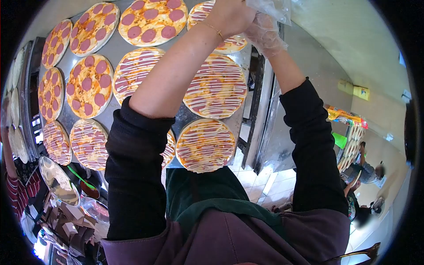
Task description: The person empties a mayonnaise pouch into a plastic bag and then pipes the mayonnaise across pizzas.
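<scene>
At the top edge, my left hand (232,18), bare with a thin bracelet at the wrist, is closed and meets my right hand. What its fingers grip is hidden. My right hand (263,34) wears a clear plastic glove and is closed around a crumpled clear plastic bag (277,9). Below both hands, a pizza striped with white sauce (215,86) lies on the metal tray (112,39). Another striped pizza (206,145) sits at the tray's near edge. My left forearm covers part of a third striped pizza (134,66).
Pizzas with sausage slices (89,86) fill the tray's far and left side. A steel surface (289,128) stands to the right, across a gap. At lower left are a round metal bowl (59,181), a green-handled utensil (78,178) and cardboard pieces. Other people are at both sides.
</scene>
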Tool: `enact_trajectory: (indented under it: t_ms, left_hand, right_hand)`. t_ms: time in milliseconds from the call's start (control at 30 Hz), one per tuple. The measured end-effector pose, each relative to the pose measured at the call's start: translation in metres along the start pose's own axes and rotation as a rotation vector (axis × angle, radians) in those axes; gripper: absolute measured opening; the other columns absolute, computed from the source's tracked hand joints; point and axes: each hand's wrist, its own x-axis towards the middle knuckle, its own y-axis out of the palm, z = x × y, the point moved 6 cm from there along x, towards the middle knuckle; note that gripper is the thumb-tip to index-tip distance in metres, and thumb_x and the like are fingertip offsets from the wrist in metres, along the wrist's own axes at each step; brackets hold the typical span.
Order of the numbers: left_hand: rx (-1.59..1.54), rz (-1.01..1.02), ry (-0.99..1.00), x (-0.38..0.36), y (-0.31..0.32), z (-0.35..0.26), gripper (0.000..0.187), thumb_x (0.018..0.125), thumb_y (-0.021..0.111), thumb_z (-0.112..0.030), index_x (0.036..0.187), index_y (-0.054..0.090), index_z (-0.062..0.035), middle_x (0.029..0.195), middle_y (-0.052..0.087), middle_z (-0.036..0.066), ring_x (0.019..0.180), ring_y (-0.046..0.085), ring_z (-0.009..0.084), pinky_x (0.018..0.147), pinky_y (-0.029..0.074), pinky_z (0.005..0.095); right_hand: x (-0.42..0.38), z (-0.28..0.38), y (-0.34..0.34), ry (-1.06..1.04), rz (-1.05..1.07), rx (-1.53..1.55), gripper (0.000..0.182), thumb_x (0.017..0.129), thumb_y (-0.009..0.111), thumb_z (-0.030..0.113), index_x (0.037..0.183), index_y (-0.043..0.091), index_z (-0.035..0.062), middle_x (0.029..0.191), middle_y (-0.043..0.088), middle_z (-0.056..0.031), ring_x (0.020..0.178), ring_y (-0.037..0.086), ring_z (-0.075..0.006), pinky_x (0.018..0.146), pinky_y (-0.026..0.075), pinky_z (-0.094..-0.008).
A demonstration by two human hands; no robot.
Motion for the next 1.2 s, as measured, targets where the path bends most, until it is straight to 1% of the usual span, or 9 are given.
enact_trajectory:
  t_ms: [100, 200, 300, 367, 467, 900, 1000, 1067, 1200]
  left_hand:
    - [0.064, 0.032, 0.010, -0.004, -0.018, -0.006, 0.023, 0.095, 0.057, -0.011, 0.110, 0.068, 0.0018, 0.101, 0.074, 0.016, 0.094, 0.068, 0.0247, 0.087, 0.053, 0.0355]
    - [0.657, 0.145, 0.181, -0.013, -0.040, -0.023, 0.023, 0.096, 0.056, -0.010, 0.111, 0.068, 0.0007, 0.101, 0.073, 0.016, 0.094, 0.069, 0.0241, 0.085, 0.053, 0.0356]
    - [0.371, 0.060, -0.114, -0.019, -0.054, -0.032, 0.022, 0.097, 0.055, -0.010, 0.111, 0.068, 0.0005, 0.102, 0.073, 0.019, 0.093, 0.070, 0.0279, 0.085, 0.054, 0.0363]
    - [0.777, 0.221, -0.028, -0.018, -0.046, -0.014, 0.023, 0.098, 0.055, -0.013, 0.110, 0.067, 0.0026, 0.103, 0.073, 0.020, 0.093, 0.069, 0.0324, 0.085, 0.053, 0.0376]
    - [0.121, 0.027, -0.034, -0.015, -0.021, -0.006, 0.025, 0.098, 0.056, -0.015, 0.111, 0.066, 0.0032, 0.104, 0.072, 0.022, 0.095, 0.069, 0.0352, 0.086, 0.053, 0.0390]
    - [0.310, 0.067, -0.227, -0.026, -0.049, -0.003, 0.025, 0.101, 0.053, -0.014, 0.113, 0.066, 0.0027, 0.107, 0.073, 0.021, 0.099, 0.069, 0.0329, 0.088, 0.053, 0.0399]
    - [0.423, 0.101, 0.141, -0.021, -0.025, -0.004, 0.025, 0.102, 0.052, -0.014, 0.115, 0.066, 0.0028, 0.109, 0.073, 0.020, 0.100, 0.068, 0.0304, 0.089, 0.052, 0.0395]
    - [0.085, 0.064, -0.063, -0.021, -0.014, -0.001, 0.025, 0.102, 0.051, -0.013, 0.116, 0.065, 0.0026, 0.109, 0.072, 0.020, 0.101, 0.067, 0.0313, 0.091, 0.052, 0.0387]
    - [0.120, 0.040, -0.143, -0.022, -0.022, 0.000, 0.024, 0.101, 0.052, -0.010, 0.116, 0.066, 0.0018, 0.111, 0.072, 0.021, 0.102, 0.067, 0.0296, 0.093, 0.051, 0.0377]
  right_hand:
    - [0.005, 0.003, 0.019, -0.011, 0.041, 0.016, 0.052, 0.085, 0.081, 0.023, 0.132, 0.062, 0.0084, 0.133, 0.061, -0.0137, 0.129, 0.053, -0.0327, 0.116, 0.035, -0.0461]
    - [0.006, 0.009, 0.027, -0.017, 0.063, 0.081, 0.054, 0.086, 0.081, 0.024, 0.134, 0.061, 0.0085, 0.134, 0.061, -0.0135, 0.130, 0.052, -0.0322, 0.117, 0.035, -0.0460]
    - [0.004, 0.013, 0.026, -0.041, 0.063, 0.002, 0.055, 0.086, 0.081, 0.023, 0.135, 0.060, 0.0087, 0.134, 0.060, -0.0126, 0.130, 0.053, -0.0312, 0.117, 0.035, -0.0455]
    - [0.001, 0.015, 0.024, -0.061, 0.075, -0.058, 0.056, 0.086, 0.081, 0.023, 0.136, 0.059, 0.0088, 0.135, 0.060, -0.0120, 0.130, 0.053, -0.0305, 0.117, 0.036, -0.0451]
    - [-0.003, 0.019, 0.019, -0.098, 0.104, -0.158, 0.058, 0.087, 0.081, 0.023, 0.138, 0.058, 0.0089, 0.135, 0.060, -0.0111, 0.130, 0.053, -0.0294, 0.117, 0.036, -0.0446]
    - [-0.005, -0.004, 0.064, 0.140, 0.001, 0.444, 0.058, 0.089, 0.079, 0.023, 0.140, 0.056, 0.0090, 0.136, 0.059, -0.0100, 0.130, 0.053, -0.0279, 0.117, 0.036, -0.0440]
    - [-0.026, -0.005, 0.033, 0.191, -0.011, 0.576, 0.058, 0.089, 0.079, 0.023, 0.140, 0.055, 0.0090, 0.137, 0.059, -0.0098, 0.130, 0.053, -0.0275, 0.117, 0.036, -0.0438]
    - [-0.030, -0.009, 0.025, 0.228, -0.020, 0.662, 0.058, 0.090, 0.078, 0.023, 0.140, 0.055, 0.0091, 0.137, 0.059, -0.0096, 0.130, 0.053, -0.0272, 0.117, 0.037, -0.0437]
    - [-0.029, -0.029, 0.042, 0.308, -0.064, 0.860, 0.057, 0.090, 0.078, 0.023, 0.141, 0.054, 0.0091, 0.137, 0.058, -0.0092, 0.130, 0.053, -0.0267, 0.117, 0.037, -0.0435]
